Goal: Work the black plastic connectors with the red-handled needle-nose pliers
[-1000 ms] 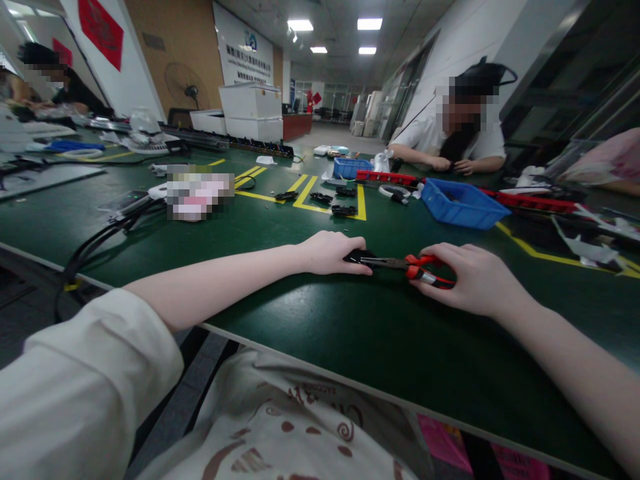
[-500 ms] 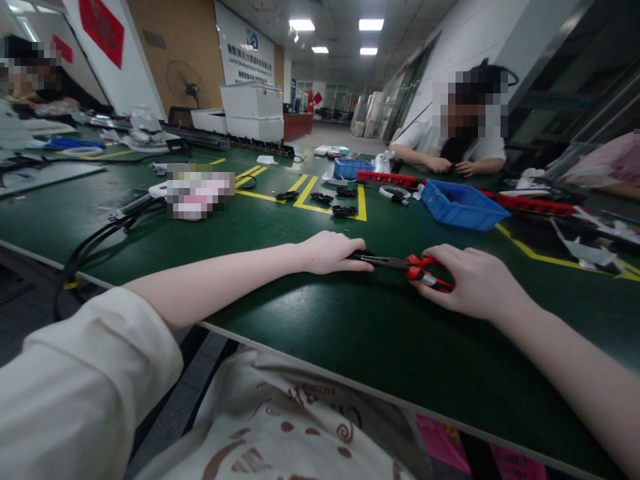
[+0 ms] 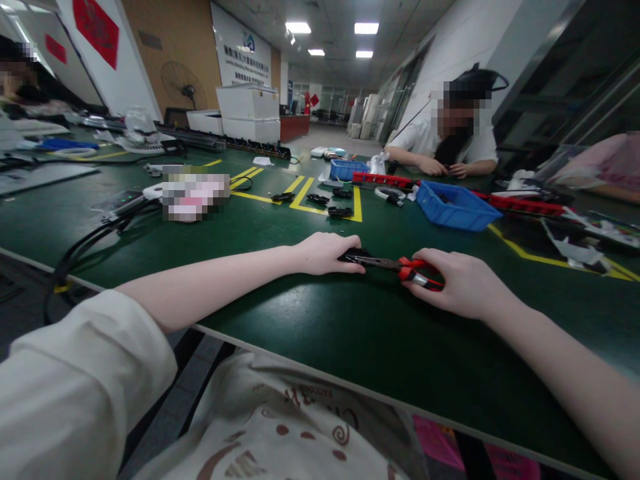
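Near the middle of the green table (image 3: 300, 333), my left hand (image 3: 327, 253) pinches a small black part (image 3: 354, 255) between thumb and fingers. My right hand (image 3: 455, 280) is closed around the red and black handles of the pliers (image 3: 420, 272). The pliers' long thin jaws point left and meet the black part beside my left fingertips; whether they grip it is too small to tell. Several small black parts (image 3: 340, 212) lie beyond my hands, in and beside a yellow taped outline.
A blue bin (image 3: 457, 205) stands at the right, with a smaller blue bin (image 3: 349, 169) farther back. Red strips (image 3: 383, 179) lie near them. Black cables (image 3: 85, 243) and a blurred pink item (image 3: 195, 199) are at the left. A person sits across the table.
The whole view has shifted slightly. More of the black part shows at my left fingertips, and the pliers' handles look a little closer to my left hand.
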A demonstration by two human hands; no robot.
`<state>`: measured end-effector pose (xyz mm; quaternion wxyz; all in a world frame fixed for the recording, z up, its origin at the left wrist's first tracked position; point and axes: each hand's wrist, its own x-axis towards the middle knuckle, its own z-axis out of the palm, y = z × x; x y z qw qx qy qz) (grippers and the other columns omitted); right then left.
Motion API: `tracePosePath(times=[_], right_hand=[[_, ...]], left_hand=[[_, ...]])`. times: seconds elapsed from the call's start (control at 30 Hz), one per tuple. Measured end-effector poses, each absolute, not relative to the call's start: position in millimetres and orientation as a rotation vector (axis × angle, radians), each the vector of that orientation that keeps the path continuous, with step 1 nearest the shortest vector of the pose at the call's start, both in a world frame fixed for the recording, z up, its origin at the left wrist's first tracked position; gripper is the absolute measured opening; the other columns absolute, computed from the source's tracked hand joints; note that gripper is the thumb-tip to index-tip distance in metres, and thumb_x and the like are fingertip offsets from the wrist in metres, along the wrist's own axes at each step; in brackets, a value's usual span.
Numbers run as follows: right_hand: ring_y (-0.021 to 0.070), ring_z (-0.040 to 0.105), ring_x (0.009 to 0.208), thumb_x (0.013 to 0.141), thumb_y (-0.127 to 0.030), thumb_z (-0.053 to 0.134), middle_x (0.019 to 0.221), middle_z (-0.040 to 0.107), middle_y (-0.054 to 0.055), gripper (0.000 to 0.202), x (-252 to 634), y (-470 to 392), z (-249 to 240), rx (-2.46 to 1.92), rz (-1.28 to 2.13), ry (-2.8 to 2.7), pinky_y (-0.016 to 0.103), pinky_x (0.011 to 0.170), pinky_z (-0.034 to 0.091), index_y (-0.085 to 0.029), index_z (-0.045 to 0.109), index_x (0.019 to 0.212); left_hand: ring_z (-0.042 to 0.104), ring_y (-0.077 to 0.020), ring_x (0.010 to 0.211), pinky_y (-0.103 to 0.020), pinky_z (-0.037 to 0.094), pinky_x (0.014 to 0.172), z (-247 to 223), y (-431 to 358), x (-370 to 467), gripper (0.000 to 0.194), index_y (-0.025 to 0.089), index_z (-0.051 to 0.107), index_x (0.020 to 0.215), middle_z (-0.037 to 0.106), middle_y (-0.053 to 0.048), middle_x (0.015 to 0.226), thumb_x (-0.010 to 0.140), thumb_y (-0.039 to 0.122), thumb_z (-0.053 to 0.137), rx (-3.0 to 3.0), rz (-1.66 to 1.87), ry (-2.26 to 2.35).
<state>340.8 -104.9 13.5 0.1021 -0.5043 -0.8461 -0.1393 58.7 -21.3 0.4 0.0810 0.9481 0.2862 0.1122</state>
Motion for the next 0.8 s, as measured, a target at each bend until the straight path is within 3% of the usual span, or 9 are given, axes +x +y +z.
tracePosePath(times=[0.47, 0.8], right_hand=[[0.0207, 0.064, 0.062, 0.085, -0.058, 0.057, 0.077, 0.071, 0.002, 0.033, 344, -102, 12, -1.561, -0.162, -2.481, 0.031, 0.054, 0.042, -0.027, 0.062, 0.094], [0.0241, 0.059, 0.061, 0.084, -0.061, 0.052, 0.084, 0.073, 0.009, 0.042, 335, -110, 21, -1.488, -0.543, -2.535, 0.038, 0.059, 0.042, -0.024, 0.064, 0.099]], left_hand=[[0.07, -0.0227, 0.091, -0.027, 0.042, 0.068, 4, -24, 59, 0.046, 0.019, 0.057, 0.12, 0.073, -0.007, 0.106, 0.097, 0.059, 0.052, 2.867, 0.298, 0.889], [0.068, -0.022, 0.077, -0.027, 0.035, 0.059, 6, -24, 59, 0.051, 0.02, 0.063, 0.114, 0.071, -0.005, 0.088, 0.093, 0.066, 0.054, 2.92, 0.262, 0.894]])
